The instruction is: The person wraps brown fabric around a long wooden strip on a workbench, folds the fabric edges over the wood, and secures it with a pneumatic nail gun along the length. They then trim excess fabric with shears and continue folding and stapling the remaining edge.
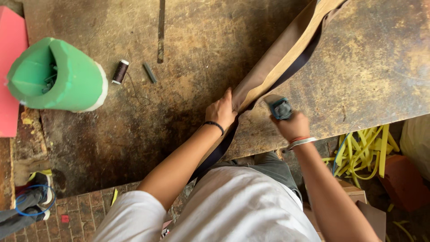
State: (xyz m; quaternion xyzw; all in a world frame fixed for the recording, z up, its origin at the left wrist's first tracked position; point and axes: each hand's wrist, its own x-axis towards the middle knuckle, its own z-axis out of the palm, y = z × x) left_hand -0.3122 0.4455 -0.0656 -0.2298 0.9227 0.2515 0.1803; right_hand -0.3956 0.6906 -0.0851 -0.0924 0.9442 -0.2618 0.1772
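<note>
Pressing the tan strip [273, 67] to the bench [197, 54], the left hand [221, 112] grips its edge; beside it, the right hand [292, 123] clenches a blue-handled tool [278, 106].

workshop, worn workbench [179, 89], foam scraps [365, 152]

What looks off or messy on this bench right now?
The worn worktop is stained and scuffed all over. Yellow strip offcuts lie in a loose heap below its edge at the right. A thread spool lies on its side by the green foam roll. Nothing looks spilled.
</note>
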